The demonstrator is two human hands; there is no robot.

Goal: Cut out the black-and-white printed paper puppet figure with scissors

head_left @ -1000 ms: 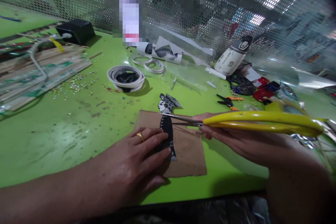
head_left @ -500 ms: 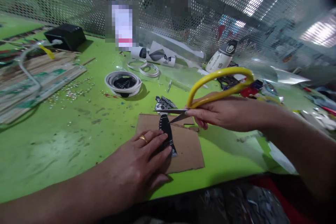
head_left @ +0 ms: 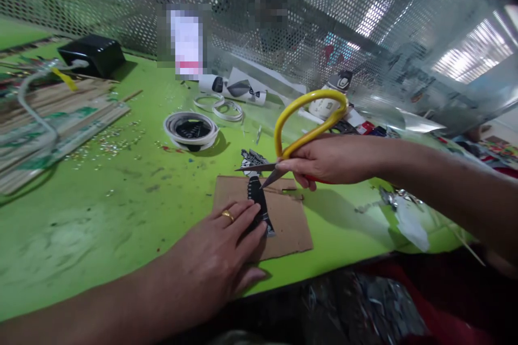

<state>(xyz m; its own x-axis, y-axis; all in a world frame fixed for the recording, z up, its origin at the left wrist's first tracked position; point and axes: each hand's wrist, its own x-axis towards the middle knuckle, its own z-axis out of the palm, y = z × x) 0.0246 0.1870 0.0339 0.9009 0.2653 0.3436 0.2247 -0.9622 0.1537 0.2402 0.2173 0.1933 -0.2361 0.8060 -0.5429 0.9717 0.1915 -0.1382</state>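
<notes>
The green surface (head_left: 101, 215) carries everything, with a perforated metal screen (head_left: 121, 0) rising along its far edge, well beyond both hands. Far to the left of the grip lies a stack of flat wooden strips (head_left: 60, 113), with a black box (head_left: 92, 55) behind it and small shiny studs (head_left: 109, 143) scattered beside it. Just beyond the grip sits a coil of white tape (head_left: 191, 129).

Directly under the hands lies a piece of brown cardboard (head_left: 287, 221), which probably serves as a backing so the cutting happens off the bare surface. The left hand (head_left: 214, 259) lies flat on it, ring on one finger, fingers spread and pressing down rather than closed round anything; this likely keeps the work from sliding. The right hand (head_left: 332, 159) is clenched on the yellow-handled scissors (head_left: 303, 124), the big loop standing up above the knuckles and the short blades parted, their tips pointing left toward the left hand's fingertips.

Between the two hands, just ahead of the left fingertips, lies the black-and-white paper figure (head_left: 259, 202): a narrow, dark, patterned body resting on the cardboard, its head with an ornate headdress reaching past the cardboard's far edge. The scissor tips meet it near the neck.
</notes>
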